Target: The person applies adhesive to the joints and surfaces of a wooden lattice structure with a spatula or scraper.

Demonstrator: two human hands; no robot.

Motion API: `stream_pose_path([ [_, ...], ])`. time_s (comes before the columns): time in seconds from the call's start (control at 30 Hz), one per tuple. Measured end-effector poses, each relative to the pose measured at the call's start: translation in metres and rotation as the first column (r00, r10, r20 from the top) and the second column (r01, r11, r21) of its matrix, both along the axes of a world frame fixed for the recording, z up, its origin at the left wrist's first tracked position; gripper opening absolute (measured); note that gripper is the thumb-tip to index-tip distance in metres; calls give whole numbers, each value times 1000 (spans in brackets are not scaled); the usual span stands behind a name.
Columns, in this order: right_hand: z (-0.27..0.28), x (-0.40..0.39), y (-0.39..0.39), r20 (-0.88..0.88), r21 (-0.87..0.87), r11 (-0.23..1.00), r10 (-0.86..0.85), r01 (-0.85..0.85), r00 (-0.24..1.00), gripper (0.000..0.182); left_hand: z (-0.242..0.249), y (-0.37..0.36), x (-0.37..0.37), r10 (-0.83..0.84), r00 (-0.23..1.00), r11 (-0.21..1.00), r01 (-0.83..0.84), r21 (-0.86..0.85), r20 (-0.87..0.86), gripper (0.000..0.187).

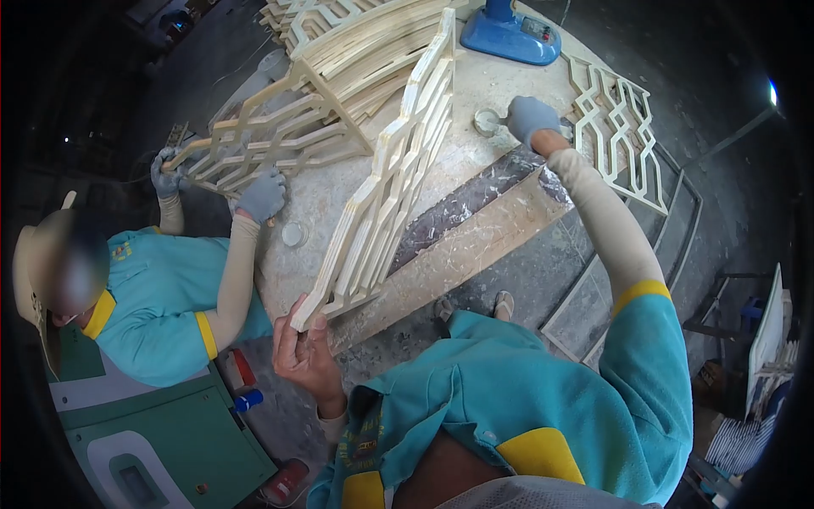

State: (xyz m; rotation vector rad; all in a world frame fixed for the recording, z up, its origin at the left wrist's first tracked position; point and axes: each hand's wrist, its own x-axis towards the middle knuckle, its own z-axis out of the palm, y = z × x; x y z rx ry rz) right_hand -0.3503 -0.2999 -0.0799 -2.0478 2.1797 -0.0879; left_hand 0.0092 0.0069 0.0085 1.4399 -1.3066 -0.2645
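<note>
My left hand (307, 358), bare, is closed round the near lower end of a pale wooden lattice panel (386, 182). The panel stands tilted on its edge, its zigzag bars running away from me. My right hand (532, 117), in a grey glove, is a fist over the far side of the table. Close to its left lies a small round cup (487, 122). What the fist holds, if anything, is hidden by the fingers.
A co-worker's gloved hands (263, 195) hold another lattice panel (280, 127) at the left. Curved wooden strips (373, 51) are stacked behind. A blue device (509, 38), a further panel (617, 127) and a small dish (293, 234) surround the work area. A long board (458, 263) crosses the front.
</note>
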Motion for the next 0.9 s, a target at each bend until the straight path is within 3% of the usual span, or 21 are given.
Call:
stream_pose_path([
  [0.27,-27,17,-33,-122,-24,989,145,-149,982,23,-1,2,-1,23,1000,1000,-23,17,22,33],
  [0.5,-43,6,-36,-60,20,993,119,-118,991,24,-5,1,-1,25,1000,999,-25,25,17,33],
  [0.7,-50,-23,-27,206,153,988,-50,18,977,34,-3,-1,-4,45,999,998,-46,38,8,32],
  [0.77,-52,-33,-19,499,184,982,-48,-51,865,33,-2,-2,-3,39,999,998,-40,39,16,31],
  [0.8,-53,-34,-13,501,190,979,-35,-71,865,33,-2,-2,-3,59,998,997,-59,45,18,31],
  [0.9,-47,-23,23,788,67,988,35,-143,615,24,-2,-1,0,19,1000,999,-19,30,17,30],
])
